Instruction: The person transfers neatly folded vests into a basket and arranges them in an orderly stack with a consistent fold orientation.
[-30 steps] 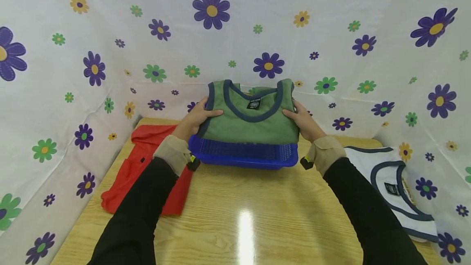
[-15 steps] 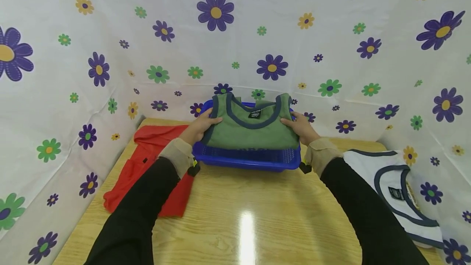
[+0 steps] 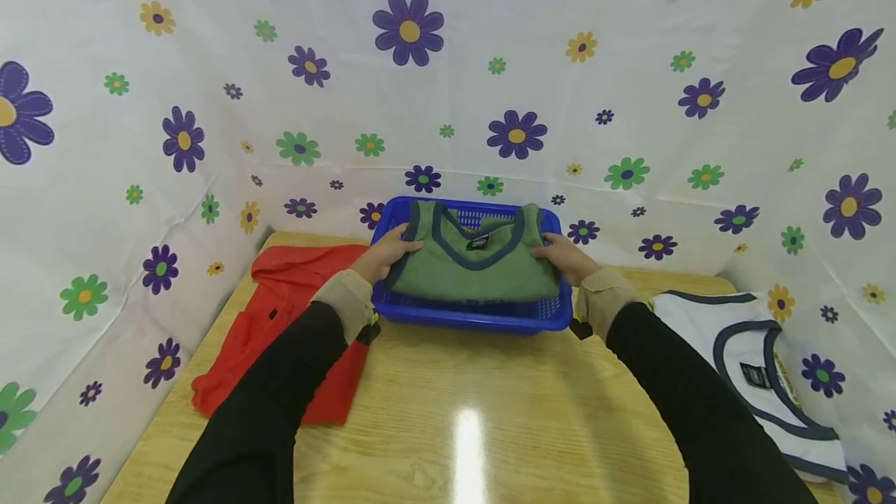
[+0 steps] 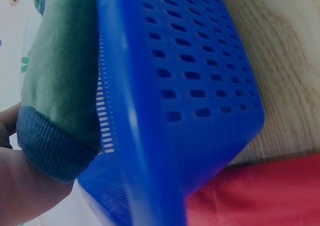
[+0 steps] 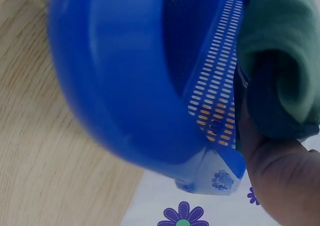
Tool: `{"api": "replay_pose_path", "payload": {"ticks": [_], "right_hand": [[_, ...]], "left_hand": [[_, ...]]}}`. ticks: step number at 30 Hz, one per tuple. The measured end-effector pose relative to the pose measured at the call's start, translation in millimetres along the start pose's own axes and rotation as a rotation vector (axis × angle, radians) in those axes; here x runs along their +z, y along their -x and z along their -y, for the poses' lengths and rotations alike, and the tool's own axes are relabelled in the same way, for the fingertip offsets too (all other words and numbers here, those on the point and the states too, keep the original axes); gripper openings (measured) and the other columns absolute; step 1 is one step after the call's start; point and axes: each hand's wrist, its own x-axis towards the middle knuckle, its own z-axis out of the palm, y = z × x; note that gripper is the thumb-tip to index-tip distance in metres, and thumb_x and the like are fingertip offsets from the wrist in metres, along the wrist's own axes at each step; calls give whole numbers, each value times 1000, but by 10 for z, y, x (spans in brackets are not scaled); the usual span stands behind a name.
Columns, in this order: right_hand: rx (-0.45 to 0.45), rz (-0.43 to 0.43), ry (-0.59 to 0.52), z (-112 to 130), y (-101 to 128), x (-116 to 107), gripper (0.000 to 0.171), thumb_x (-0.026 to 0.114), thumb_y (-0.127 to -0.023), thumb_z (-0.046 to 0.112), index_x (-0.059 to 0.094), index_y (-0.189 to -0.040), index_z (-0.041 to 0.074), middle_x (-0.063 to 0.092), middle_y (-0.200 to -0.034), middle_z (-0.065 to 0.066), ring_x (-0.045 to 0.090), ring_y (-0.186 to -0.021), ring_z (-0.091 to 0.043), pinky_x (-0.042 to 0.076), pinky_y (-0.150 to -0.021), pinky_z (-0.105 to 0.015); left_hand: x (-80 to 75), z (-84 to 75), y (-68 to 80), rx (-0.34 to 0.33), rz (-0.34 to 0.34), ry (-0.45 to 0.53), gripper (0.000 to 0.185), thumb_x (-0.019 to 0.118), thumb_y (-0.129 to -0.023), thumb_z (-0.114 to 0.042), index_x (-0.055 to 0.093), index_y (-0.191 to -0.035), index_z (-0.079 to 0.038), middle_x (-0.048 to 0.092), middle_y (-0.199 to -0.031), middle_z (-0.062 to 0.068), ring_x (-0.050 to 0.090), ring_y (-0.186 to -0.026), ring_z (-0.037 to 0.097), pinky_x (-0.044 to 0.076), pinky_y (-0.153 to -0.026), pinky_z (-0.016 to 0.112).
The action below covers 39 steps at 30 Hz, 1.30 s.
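Observation:
A folded green tank top (image 3: pixel 483 278) with dark blue trim is held between both hands, inside the outline of a blue plastic basket (image 3: pixel 476 323) in the head view. My left hand (image 3: pixel 383 252) grips its left edge, thumb on top. At the opposite edge my right hand (image 3: pixel 565 257) pinches the fabric the same way. In the left wrist view the rolled side of the tank top (image 4: pixel 62 80) is beside the basket rim (image 4: pixel 135 100). The right wrist view has the thumb against the cloth (image 5: pixel 285 60), with the other fingers mostly hidden.
On the left of the wooden table (image 3: pixel 420 426) lies a folded red garment (image 3: pixel 280 325), partly under the left sleeve. A white tank top with dark trim (image 3: pixel 728 333) lies at the right. A flower-print curtain (image 3: pixel 448 61) encloses the back and sides.
Both hands have lowered the green tank top from above the basket down into its opening. More of the basket's back rim now shows. The red and white garments stay put.

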Motion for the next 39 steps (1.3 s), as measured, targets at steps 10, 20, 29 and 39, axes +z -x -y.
{"api": "replay_pose_path", "payload": {"ticks": [10,20,29,39], "right_hand": [[-120,125,-27,-781,-920,-351,78,59,-89,14,11,-149,0,48,-130,-18,54,-112,-27,49,-93,-40],[-86,58,50,-1059,-1299,-337,76,53,-92,9,5,-151,7,27,-147,-21,49,-119,-28,46,-97,-44],[-94,83,5,-355,-300,67,84,39,-89,-11,-9,-151,17,-20,-154,-20,10,-140,-46,22,-112,-56],[-110,90,108,-361,-317,111,82,33,-83,-19,7,-152,16,-7,-157,-19,4,-143,-41,18,-113,-57]], "left_hand": [[65,114,-92,-24,-11,-26,67,47,-99,-17,7,-153,-15,14,-158,13,32,-137,33,30,-112,46],[113,230,-143,-21,-89,-38,63,48,-98,-14,14,-151,-11,9,-159,13,17,-143,34,23,-115,48],[147,361,-172,-28,-118,-28,63,48,-98,-14,14,-151,-12,13,-157,15,23,-141,35,27,-113,51],[155,471,-286,-42,-115,9,65,49,-97,-14,14,-152,-15,16,-156,15,31,-136,36,32,-109,51]]}}
